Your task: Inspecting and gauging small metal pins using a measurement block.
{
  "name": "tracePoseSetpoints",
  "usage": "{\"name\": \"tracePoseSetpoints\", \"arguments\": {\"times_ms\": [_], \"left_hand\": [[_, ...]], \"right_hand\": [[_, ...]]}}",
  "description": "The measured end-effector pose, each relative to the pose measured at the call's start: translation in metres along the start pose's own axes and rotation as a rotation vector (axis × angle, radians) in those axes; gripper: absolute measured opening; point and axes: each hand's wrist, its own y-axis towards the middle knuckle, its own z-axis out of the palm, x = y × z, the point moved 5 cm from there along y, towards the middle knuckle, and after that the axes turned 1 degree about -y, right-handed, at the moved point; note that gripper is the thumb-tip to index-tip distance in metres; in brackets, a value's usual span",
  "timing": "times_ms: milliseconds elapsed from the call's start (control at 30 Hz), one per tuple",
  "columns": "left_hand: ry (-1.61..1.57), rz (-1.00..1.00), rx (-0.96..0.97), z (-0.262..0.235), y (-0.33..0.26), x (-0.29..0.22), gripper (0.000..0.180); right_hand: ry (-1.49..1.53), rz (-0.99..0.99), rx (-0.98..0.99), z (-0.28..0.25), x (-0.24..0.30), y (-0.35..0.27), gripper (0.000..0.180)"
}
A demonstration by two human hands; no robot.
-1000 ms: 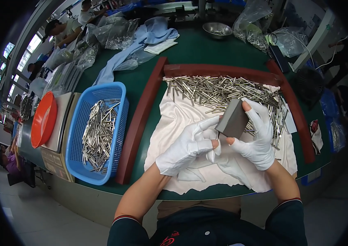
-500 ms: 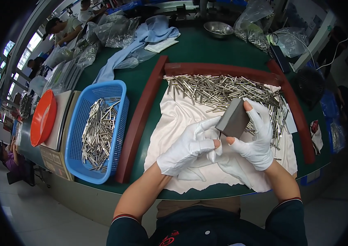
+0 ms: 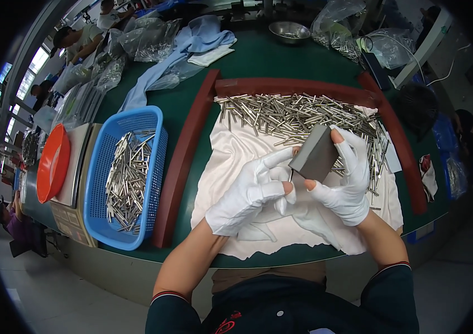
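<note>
My right hand, in a white glove with open fingertips, grips a grey rectangular block above a white cloth. My left hand, gloved the same way, touches the block's left edge with its fingers and pinches a thin metal pin against it. A heap of several shiny metal pins lies on the far part of the cloth, just beyond the hands.
A dark red frame borders the cloth on the green table. To the left stand a blue basket of metal pins and an orange lid. Plastic bags, a blue cloth and a steel bowl lie at the back. Other people work at far left.
</note>
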Motion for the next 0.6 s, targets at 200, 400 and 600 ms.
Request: {"name": "tracePoseSetpoints", "arguments": {"times_ms": [200, 400, 600], "left_hand": [[0.031, -0.045, -0.035, 0.0, 0.001, 0.005, 0.069], [0.098, -0.089, -0.049, 0.003, 0.0, 0.003, 0.071], [0.015, 0.053, -0.105, -0.004, -0.006, -0.02, 0.081]], "right_hand": [[-0.026, -0.006, 0.002, 0.0, 0.003, 0.0, 0.088], [-0.109, -0.081, 0.017, 0.0, 0.011, 0.002, 0.088], [-0.27, -0.171, -0.006, -0.01, 0.001, -0.001, 0.089]]}}
